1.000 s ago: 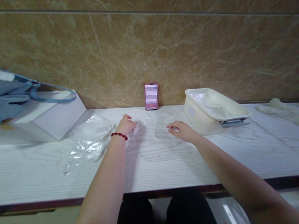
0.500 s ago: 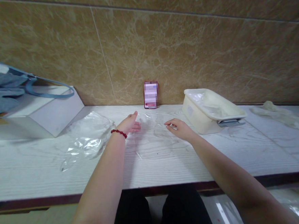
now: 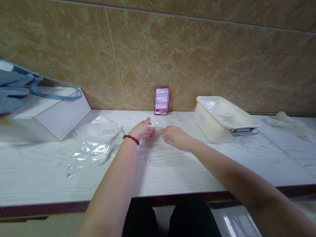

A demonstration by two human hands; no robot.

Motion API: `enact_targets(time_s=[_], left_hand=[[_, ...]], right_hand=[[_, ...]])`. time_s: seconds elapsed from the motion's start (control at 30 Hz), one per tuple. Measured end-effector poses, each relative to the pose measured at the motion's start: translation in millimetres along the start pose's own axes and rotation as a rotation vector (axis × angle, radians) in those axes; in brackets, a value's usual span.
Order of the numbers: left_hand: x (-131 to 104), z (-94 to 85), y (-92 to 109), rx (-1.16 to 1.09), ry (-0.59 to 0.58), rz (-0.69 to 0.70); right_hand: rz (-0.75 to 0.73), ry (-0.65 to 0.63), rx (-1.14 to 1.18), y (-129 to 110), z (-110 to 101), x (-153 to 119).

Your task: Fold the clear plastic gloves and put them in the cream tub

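A clear plastic bag (image 3: 150, 157) lies flat on the white wood-grain table, its outline faint. Over its left side is my left hand (image 3: 143, 130), wearing a red bead bracelet, thumb up and fingers apart. My right hand (image 3: 177, 137) lies palm down at the bag's upper right, fingers stretched out toward the left hand. Neither hand grips anything; whether the left fingers touch the film I cannot tell. Left of them is a heap of clear plastic bags (image 3: 96, 139).
A phone (image 3: 162, 100) leans against the brown marbled wall. To the right stands a cream plastic box (image 3: 212, 123) with clear plastic inside, and beyond it a crumpled translucent film (image 3: 290, 125). At left, a blue bag (image 3: 2, 82) rests on a white box (image 3: 62, 116).
My right hand has moved left, closer to my left hand, and its curled fingers have straightened and flattened. The left hand stays open in nearly the same place.
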State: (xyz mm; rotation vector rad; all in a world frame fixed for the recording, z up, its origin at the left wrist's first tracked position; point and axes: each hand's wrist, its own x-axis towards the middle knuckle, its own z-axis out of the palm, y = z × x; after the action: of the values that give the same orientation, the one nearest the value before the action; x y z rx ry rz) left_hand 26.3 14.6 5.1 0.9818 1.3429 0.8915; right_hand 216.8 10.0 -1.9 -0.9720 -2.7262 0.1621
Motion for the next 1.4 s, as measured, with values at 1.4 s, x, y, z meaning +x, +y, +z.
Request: enact_targets(time_s=[1.4], left_hand=[[-108.2,-26.3,-47.0,1.139,-0.231,0.530]], right_hand=[[0.008,0.059,0.090,-0.9,-19.1,-110.8]])
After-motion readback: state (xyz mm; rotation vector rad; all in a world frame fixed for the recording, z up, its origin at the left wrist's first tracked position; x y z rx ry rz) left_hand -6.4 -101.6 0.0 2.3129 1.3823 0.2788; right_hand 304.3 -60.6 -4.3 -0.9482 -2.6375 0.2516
